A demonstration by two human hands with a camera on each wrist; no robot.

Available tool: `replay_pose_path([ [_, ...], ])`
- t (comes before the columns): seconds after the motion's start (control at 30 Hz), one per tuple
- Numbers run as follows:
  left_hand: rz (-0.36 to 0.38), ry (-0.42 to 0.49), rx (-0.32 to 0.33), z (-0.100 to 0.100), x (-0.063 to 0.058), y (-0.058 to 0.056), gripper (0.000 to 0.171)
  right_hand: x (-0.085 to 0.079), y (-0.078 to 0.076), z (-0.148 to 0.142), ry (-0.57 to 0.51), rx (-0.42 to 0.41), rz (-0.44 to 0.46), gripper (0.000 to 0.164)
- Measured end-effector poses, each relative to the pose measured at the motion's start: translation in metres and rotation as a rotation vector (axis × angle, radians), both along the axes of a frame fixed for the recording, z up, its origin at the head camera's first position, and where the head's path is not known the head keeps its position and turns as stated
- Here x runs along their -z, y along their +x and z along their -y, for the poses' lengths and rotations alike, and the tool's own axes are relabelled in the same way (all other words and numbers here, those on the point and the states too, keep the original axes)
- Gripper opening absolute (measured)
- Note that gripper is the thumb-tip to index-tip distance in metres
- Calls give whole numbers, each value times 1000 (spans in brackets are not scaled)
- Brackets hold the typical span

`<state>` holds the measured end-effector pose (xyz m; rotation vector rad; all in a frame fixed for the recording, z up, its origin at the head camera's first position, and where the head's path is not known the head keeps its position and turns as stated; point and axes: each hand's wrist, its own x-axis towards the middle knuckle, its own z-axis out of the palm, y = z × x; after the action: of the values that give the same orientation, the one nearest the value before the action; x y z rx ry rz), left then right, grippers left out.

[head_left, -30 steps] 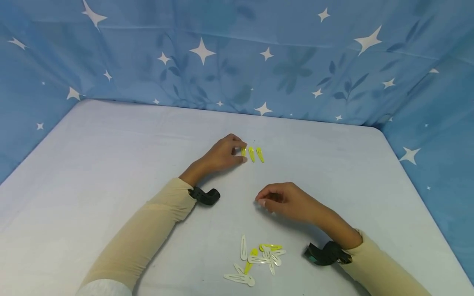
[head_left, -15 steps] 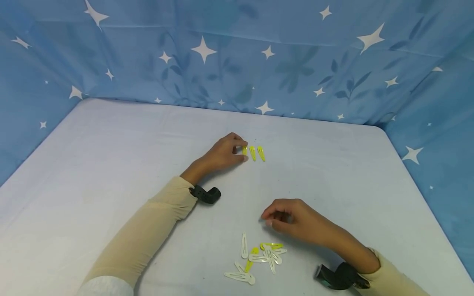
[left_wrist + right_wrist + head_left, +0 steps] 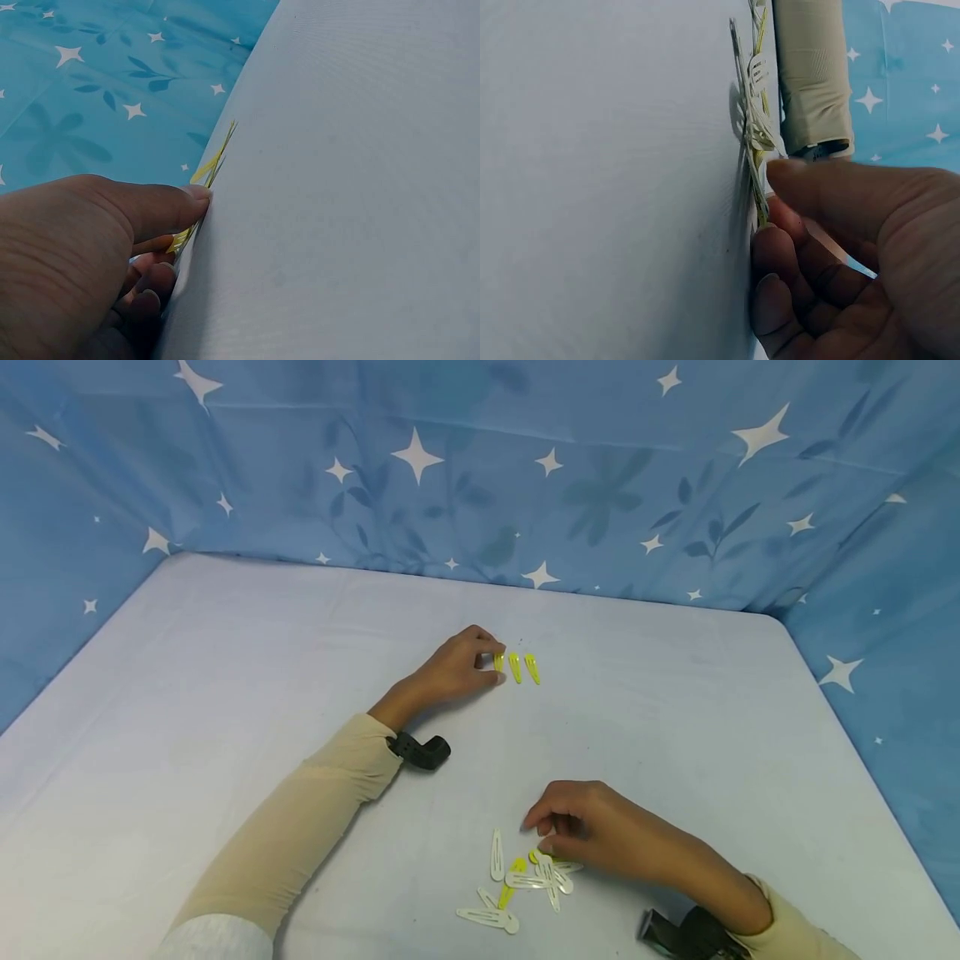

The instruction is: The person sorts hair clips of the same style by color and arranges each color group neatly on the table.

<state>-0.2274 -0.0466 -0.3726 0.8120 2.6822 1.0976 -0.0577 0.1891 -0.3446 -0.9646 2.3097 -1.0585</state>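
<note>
My left hand (image 3: 453,668) rests at the far side of the table, its thumb and forefinger at the two ends of a yellow hair clip (image 3: 498,662). Two more yellow hair clips, a middle one (image 3: 515,667) and a right one (image 3: 532,668), lie beside it in a row. Closer in, my right hand (image 3: 618,835) reaches over a loose pile of white hair clips (image 3: 528,881). A gap shows between its thumb and loosely bent fingers, which are right at a yellow hair clip (image 3: 762,217) partly hidden under the hand.
Another yellow hair clip (image 3: 513,883) lies among the white ones. One white clip (image 3: 497,855) sits slightly apart at the pile's left. The white tabletop (image 3: 300,635) ends at a blue star-patterned curtain (image 3: 480,468) behind and at both sides.
My right hand has drawn back from mid-table toward me and come down over the pile, partly covering its yellow clip. The left hand stays at the row's left clip.
</note>
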Motion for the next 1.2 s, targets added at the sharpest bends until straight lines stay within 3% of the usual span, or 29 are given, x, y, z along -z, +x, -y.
replay_pose_path([
  [0.63, -7, -5, 2, 0, 0, 0, 46, 1, 4, 1, 96, -82, -111, 18],
  [0.97, -10, -4, 3, 0, 0, 1, 46, 2, 6, 1, 96, -42, -124, 19],
  [1.2, -12, 3, 8, 1, 1, 1, 45, 1, 1, 1, 34, 15, -82, 17],
])
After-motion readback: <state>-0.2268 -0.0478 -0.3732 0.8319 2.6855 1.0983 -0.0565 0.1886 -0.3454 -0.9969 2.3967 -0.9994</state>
